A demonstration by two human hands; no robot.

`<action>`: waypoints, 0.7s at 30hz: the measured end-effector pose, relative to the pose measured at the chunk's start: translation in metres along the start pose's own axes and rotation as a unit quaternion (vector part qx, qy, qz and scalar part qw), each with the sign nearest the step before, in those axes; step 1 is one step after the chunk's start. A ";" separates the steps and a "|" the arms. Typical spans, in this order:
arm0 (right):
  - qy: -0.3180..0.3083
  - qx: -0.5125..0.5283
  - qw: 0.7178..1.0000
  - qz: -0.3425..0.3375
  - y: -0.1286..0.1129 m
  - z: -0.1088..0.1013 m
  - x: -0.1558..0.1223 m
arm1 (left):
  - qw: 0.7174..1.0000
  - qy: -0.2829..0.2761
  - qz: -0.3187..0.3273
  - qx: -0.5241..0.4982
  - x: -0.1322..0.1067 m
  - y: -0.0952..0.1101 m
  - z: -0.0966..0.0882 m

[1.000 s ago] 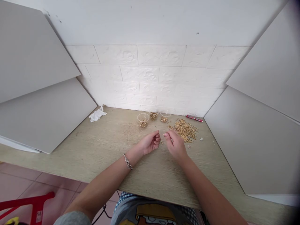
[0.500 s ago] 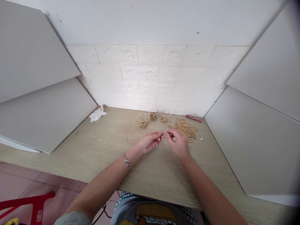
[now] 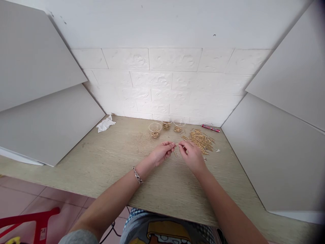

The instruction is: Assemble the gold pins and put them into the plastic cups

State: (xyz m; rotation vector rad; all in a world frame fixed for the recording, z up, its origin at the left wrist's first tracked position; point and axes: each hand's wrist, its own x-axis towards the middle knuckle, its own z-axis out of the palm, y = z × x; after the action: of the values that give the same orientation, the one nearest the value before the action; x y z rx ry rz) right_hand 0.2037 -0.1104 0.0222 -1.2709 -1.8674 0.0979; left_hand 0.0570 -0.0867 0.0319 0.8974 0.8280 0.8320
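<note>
Thin gold-coloured piece held between two hands above a table

The thin gold-coloured piece (image 3: 177, 144) spans the narrow gap between the fingertips of the left hand (image 3: 161, 154) and the right hand (image 3: 193, 157). The left hand is partly curled, thumb and forefinger pinched together at one end of the piece; the right hand is likewise pinched at the other end, its remaining fingers bent. A single gold-coloured pin (image 3: 175, 154) lies on the table (image 3: 101, 169) just below the gap. Beside the right hand, on its far side, spreads a loose pile of similar pins (image 3: 200, 139).

Beyond the hands stand three clear cups, all upright. The left cup (image 3: 150, 130), nearest the person, contains small gold-coloured parts in its lower portion; the middle cup (image 3: 163, 123), set farther back, also holds gold-coloured parts; the right cup (image 3: 181, 126) shows a shallow layer at its bottom. The exact form of these contents is too small to tell. A red tube (image 3: 210, 128) lies behind the pile, and a crumpled white tissue (image 3: 106, 124) rests at the far left.
</note>
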 end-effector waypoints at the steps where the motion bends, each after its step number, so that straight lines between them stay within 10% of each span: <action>1: -0.009 -0.005 1.000 -0.003 0.001 0.000 0.000 | 0.999 0.008 0.013 0.032 0.000 0.000 0.000; 10: -0.091 0.003 0.996 -0.009 0.008 -0.005 0.004 | 0.971 0.018 0.072 0.226 0.005 0.000 -0.006; 21: -0.080 0.056 0.994 0.052 0.006 -0.006 0.007 | 0.982 -0.012 0.069 0.175 0.005 0.000 -0.006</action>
State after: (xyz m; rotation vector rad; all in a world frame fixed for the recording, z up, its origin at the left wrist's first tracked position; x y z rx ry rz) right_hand 0.2111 -0.1043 0.0272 -1.3150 -1.8999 0.3653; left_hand 0.0536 -0.0803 0.0279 1.2839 0.9139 0.8057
